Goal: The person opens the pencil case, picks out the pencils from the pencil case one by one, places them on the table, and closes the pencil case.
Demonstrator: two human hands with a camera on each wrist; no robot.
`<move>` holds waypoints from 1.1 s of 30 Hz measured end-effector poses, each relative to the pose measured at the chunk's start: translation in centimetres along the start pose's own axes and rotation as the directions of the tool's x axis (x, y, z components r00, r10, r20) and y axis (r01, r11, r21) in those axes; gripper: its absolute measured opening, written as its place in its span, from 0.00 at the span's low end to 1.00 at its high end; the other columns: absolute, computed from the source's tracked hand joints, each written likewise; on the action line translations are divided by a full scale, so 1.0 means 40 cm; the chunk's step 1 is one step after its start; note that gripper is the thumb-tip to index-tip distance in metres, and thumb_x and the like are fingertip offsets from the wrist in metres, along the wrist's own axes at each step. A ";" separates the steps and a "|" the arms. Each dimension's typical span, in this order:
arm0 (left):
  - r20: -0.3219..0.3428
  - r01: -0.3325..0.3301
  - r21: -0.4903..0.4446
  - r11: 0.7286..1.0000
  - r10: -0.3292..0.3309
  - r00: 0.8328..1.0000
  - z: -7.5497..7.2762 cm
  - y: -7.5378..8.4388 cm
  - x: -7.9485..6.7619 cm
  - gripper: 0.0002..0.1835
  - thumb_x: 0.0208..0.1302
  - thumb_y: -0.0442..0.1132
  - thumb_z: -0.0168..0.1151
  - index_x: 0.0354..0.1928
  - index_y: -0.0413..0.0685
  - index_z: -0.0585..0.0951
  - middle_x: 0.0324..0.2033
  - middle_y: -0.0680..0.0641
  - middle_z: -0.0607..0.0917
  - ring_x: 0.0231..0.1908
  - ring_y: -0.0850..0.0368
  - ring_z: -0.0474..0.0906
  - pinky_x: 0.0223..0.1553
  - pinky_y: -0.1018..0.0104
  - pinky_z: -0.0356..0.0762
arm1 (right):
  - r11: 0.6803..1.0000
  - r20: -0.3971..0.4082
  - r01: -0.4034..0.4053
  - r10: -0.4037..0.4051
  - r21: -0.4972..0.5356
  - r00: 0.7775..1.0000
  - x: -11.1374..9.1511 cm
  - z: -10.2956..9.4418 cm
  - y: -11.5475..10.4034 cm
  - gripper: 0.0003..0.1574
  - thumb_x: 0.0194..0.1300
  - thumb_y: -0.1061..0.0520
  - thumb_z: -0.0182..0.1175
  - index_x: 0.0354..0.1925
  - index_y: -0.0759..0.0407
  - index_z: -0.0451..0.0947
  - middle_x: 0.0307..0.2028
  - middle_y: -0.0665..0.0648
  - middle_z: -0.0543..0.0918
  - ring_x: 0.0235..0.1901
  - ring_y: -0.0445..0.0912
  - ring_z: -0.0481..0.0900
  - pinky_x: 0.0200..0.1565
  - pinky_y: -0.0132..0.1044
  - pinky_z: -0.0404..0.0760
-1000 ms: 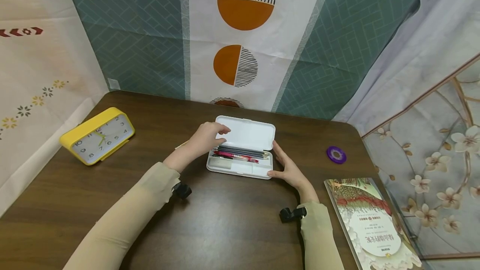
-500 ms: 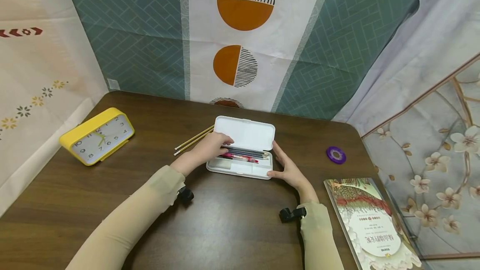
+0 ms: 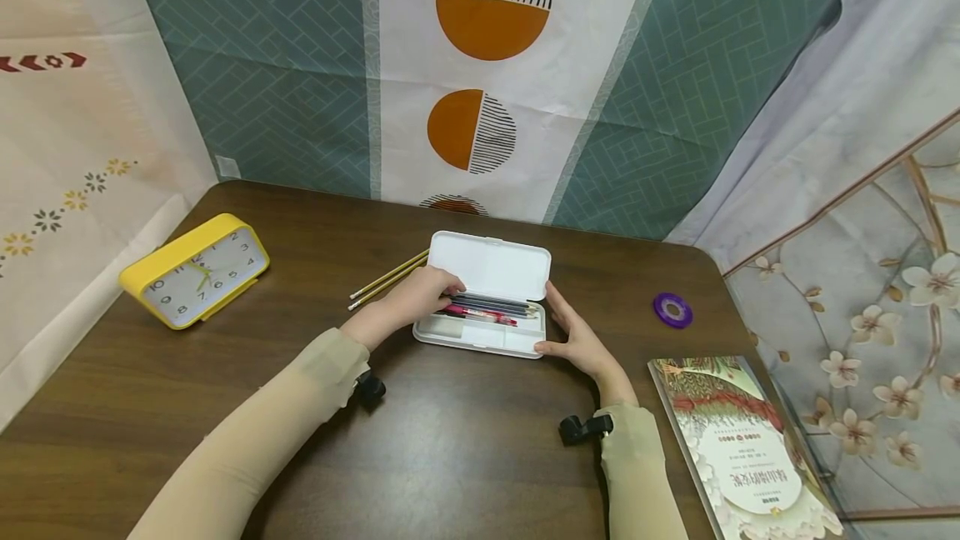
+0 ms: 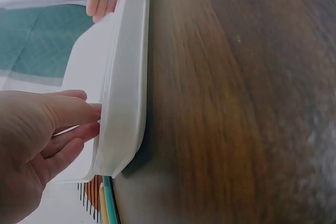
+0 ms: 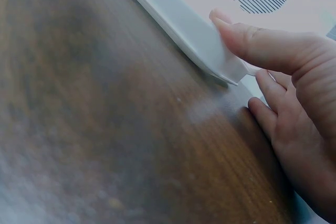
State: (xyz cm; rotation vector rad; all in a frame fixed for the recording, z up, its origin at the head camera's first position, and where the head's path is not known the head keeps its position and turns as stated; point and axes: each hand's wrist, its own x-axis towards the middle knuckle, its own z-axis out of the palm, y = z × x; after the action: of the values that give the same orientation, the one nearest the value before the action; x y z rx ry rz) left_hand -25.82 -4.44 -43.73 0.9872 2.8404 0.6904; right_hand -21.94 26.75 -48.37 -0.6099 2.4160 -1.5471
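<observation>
A white pencil case (image 3: 480,347) lies on the table with its lid (image 3: 491,265) raised at the back. Inside are several dark pencils (image 3: 495,303) and a pink pen (image 3: 483,314). My left hand (image 3: 415,294) reaches over the case's left end, thumb and fingers at the pencils; in the left wrist view the fingertips (image 4: 92,109) disappear behind the case wall, so a pinch cannot be confirmed. At the right end my right hand (image 3: 581,340) holds the case, thumb on the front corner and forefinger by the lid. Two yellow pencils (image 3: 386,282) lie left of the case.
On the left stands a yellow clock (image 3: 202,273). A purple ring-shaped roll (image 3: 672,310) lies to the right, with a book (image 3: 742,440) nearer the front edge. Patterned cloth (image 3: 480,132) hangs behind the wooden table (image 3: 450,440).
Over the last second my left hand moved slightly right and down onto the pencils, uncovering the two yellow pencils on the table. My right hand has stayed at the case's right end.
</observation>
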 end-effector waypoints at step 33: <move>0.026 0.000 0.037 0.999 -0.001 1.000 -0.004 -0.001 0.012 0.12 0.62 0.27 0.61 0.48 0.39 0.85 0.37 0.45 0.88 0.39 0.55 0.82 0.46 0.61 0.81 | 1.000 -0.006 -0.016 0.016 -0.004 1.000 0.002 -0.002 0.006 0.68 0.53 0.65 0.72 0.78 0.57 0.39 0.78 0.59 0.42 0.77 0.56 0.40 0.72 0.60 0.46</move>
State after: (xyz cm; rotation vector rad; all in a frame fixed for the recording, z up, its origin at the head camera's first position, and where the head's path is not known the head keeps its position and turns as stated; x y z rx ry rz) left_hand -26.25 -4.23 -43.56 0.9937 2.8410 0.6218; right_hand -22.08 26.85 -48.54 -0.5859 2.4230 -1.5412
